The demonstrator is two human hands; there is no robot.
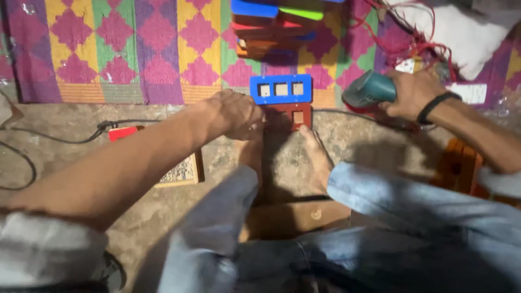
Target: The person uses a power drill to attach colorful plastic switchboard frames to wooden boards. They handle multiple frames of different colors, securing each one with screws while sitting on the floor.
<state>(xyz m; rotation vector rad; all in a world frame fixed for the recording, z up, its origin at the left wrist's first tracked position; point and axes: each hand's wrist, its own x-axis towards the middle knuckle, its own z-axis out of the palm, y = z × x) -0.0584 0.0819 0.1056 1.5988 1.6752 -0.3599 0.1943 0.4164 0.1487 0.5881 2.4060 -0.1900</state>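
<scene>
The red rectangular board with a square cut-out (293, 115) lies on the bare concrete floor (81, 152) against the patterned mat's edge (135, 54), touching a blue three-holed board (280, 89). The left hand (233, 113) presses closed on its corner; the right hand (413, 93) grips a teal power tool (369, 90).

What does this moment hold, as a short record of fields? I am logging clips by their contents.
setting: concrete floor edged by a patterned woven mat
left hand: left hand rests on a red-brown panel with a square cut-out
right hand: right hand grips a teal power tool
feet: bare feet steady the panel
beyond the panel: blue panel with three square holes
further back: stack of coloured panels
left of the legs: black cable
</scene>
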